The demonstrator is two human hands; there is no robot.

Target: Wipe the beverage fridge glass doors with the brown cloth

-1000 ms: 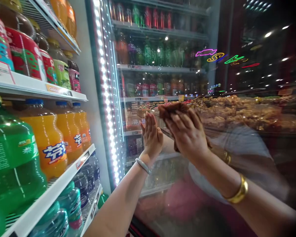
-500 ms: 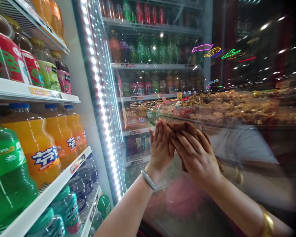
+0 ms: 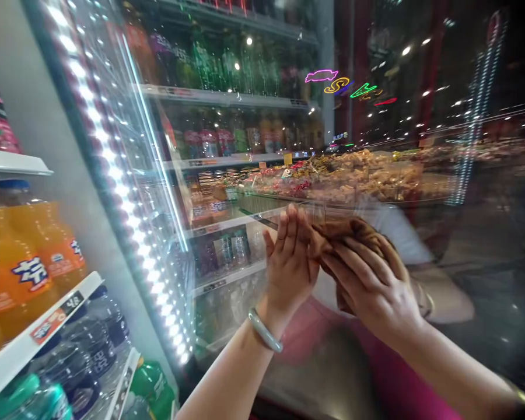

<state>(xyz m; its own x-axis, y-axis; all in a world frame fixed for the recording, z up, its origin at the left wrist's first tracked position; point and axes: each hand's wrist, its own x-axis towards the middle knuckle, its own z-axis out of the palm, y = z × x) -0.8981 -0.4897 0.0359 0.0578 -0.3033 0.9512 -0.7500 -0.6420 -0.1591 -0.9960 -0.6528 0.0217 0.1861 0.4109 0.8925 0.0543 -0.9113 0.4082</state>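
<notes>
A brown cloth (image 3: 367, 233) is bunched against the glass door (image 3: 332, 361) of a drinks cooler. My right hand (image 3: 376, 286) presses on it, fingers wrapped over its folds and pointing up and left. My left hand (image 3: 291, 262), with a pale bangle at the wrist, lies flat on the glass just left of the cloth, fingers stretched upward and thumb apart. Its inner edge is close to the cloth; whether they touch I cannot tell. Reflections of arms, a pink garment and snack heaps show in the glass.
On the left, cooler shelves (image 3: 48, 326) hold orange drink bottles (image 3: 30, 262), dark-labelled bottles (image 3: 91, 338) and a green bottle (image 3: 153, 382). A bright LED strip (image 3: 126, 204) runs down the door's edge, between shelves and hands.
The view has turned right, so the shelves and light strip have slid left. The cloth and my right hand sit slightly farther right in the picture; both hands remain at the glass.
</notes>
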